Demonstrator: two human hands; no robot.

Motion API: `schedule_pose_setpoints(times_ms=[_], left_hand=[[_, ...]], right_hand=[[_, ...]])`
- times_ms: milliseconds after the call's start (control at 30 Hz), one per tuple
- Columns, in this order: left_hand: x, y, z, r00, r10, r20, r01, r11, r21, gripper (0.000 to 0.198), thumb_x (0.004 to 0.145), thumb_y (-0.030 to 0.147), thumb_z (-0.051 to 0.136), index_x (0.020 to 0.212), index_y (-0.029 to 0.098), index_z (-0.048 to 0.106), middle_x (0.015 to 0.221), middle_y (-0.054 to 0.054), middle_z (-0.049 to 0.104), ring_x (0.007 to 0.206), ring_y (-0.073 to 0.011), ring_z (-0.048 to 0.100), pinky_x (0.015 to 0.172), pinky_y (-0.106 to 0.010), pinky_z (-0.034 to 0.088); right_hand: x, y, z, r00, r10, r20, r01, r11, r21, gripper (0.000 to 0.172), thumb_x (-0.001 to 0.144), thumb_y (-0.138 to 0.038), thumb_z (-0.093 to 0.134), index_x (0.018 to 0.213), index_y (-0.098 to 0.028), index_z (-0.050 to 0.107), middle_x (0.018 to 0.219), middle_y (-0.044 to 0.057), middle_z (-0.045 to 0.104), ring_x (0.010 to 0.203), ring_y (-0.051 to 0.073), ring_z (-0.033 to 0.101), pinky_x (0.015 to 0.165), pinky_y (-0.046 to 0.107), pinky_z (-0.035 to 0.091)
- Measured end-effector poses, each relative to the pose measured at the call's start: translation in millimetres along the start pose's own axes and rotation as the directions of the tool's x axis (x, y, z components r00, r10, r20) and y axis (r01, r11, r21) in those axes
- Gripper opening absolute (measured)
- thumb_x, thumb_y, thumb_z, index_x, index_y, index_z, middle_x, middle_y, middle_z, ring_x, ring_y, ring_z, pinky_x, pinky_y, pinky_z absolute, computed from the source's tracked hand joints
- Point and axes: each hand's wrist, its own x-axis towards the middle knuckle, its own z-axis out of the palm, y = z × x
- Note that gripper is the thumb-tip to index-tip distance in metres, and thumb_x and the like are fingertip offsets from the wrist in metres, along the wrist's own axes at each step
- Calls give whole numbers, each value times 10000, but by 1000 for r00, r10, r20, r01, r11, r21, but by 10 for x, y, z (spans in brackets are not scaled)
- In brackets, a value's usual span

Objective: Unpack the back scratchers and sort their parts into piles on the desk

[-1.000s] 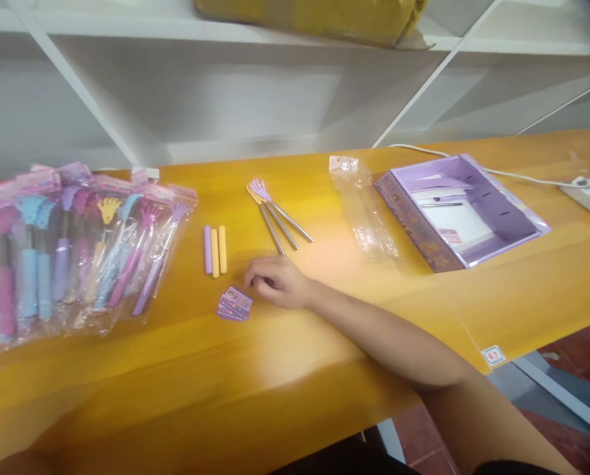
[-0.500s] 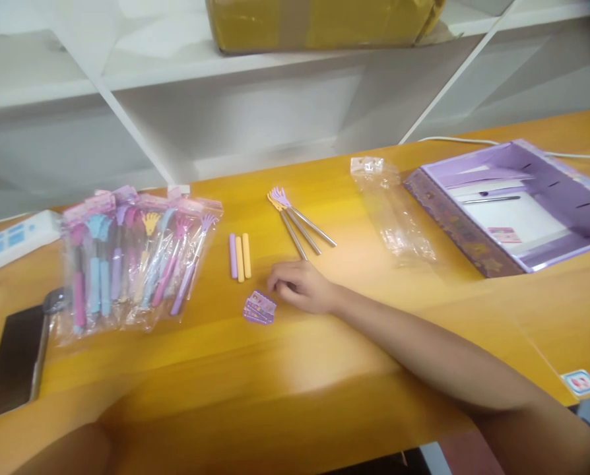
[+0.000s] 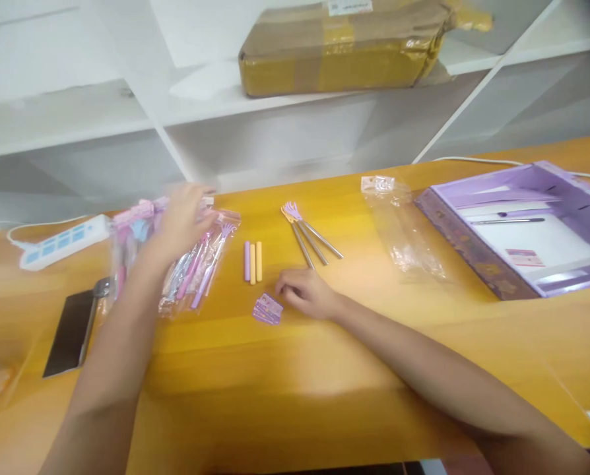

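My left hand reaches over a pile of bagged hand-shaped back scratchers at the left of the yellow table; it is smeared by motion, so whether it grips a bag is unclear. My right hand rests on the table with its fingers curled, just right of a small stack of purple cards. Behind the cards lie three coloured handle sleeves. Three unwrapped scratchers with metal rods lie behind my right hand.
An empty clear bag lies right of the rods. A purple open box sits at the right with a rod and card inside. A dark phone and a white power strip are at the left. A taped parcel is on the shelf.
My left arm has come into view and reached to the pile of bagged scratchers. My right hand has stayed by the purple cards. The view has tilted up and shifted left.
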Motion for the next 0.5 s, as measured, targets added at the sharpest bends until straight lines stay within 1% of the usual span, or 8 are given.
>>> schedule_pose_setpoints(times_ms=[67, 133, 200, 267, 367, 400, 467, 500], left_hand=[[185, -120, 211, 993, 7, 115, -14, 998, 62, 396, 991, 309, 661, 1366, 182, 665, 1403, -153, 672, 1343, -357, 542, 1208, -559, 361], [330, -255, 420, 965, 79, 252, -98, 993, 61, 251, 996, 296, 623, 1202, 205, 733, 1310, -127, 720, 1302, -333, 550, 1220, -550, 297], [391, -345, 550, 951, 115, 288, -134, 990, 49, 180, 1014, 304, 588, 1044, 211, 739, 1180, -110, 752, 1239, -309, 559, 1219, -528, 278], [366, -353, 574, 967, 83, 240, -96, 994, 45, 207, 1036, 325, 556, 958, 213, 712, 1077, -112, 759, 1221, -313, 535, 1190, -504, 315], [219, -220, 470, 989, 26, 145, -25, 1000, -12, 237, 1058, 370, 538, 968, 214, 692, 1075, -117, 757, 1232, -324, 522, 1108, -461, 405], [147, -149, 424, 992, 5, 129, 1, 999, -47, 236, 1060, 380, 538, 987, 212, 688, 1073, -108, 751, 1185, -313, 555, 1062, -443, 437], [-29, 16, 356, 992, -64, 111, 78, 988, -133, 220, 1054, 385, 550, 1044, 209, 682, 1002, -67, 725, 991, -262, 615, 938, -399, 487], [-133, 107, 345, 989, -113, 95, 130, 973, -190, 210, 1044, 386, 566, 1077, 210, 677, 951, -44, 700, 893, -234, 614, 872, -376, 498]], right_hand=[[-3, -5, 2, 1000, -5, 4, 5, 1000, -4, 227, 942, -58, 535, 919, -189, 719, 820, 22, 745, 717, 138, 660, 708, 244, 498], [0, -18, 2, 1000, -10, 11, 10, 1000, -16, 229, 951, -61, 530, 911, -188, 716, 818, 23, 745, 712, 139, 658, 706, 248, 494], [4, -31, 4, 1000, -22, 19, 22, 999, -26, 235, 957, -61, 524, 905, -190, 714, 812, 21, 743, 705, 140, 654, 699, 250, 488], [3, -41, 9, 999, -43, 8, 44, 999, -28, 233, 960, -63, 525, 905, -191, 712, 808, 21, 740, 703, 139, 651, 696, 250, 485], [-15, -42, 18, 995, -51, -81, 50, 999, -17, 224, 967, -66, 519, 912, -191, 697, 814, 24, 730, 715, 134, 652, 708, 249, 494], [-24, -37, 21, 991, -34, -131, 32, 999, -12, 220, 973, -67, 512, 934, -191, 690, 812, 21, 720, 709, 130, 647, 701, 246, 494], [-39, -24, 28, 974, 26, -226, -23, 1000, 13, 200, 992, -80, 509, 1027, -191, 670, 796, 1, 685, 678, 120, 627, 671, 237, 487], [-43, -16, 33, 963, 61, -264, -55, 998, 31, 194, 1001, -92, 514, 1093, -193, 652, 797, -10, 666, 657, 115, 612, 647, 231, 479]])
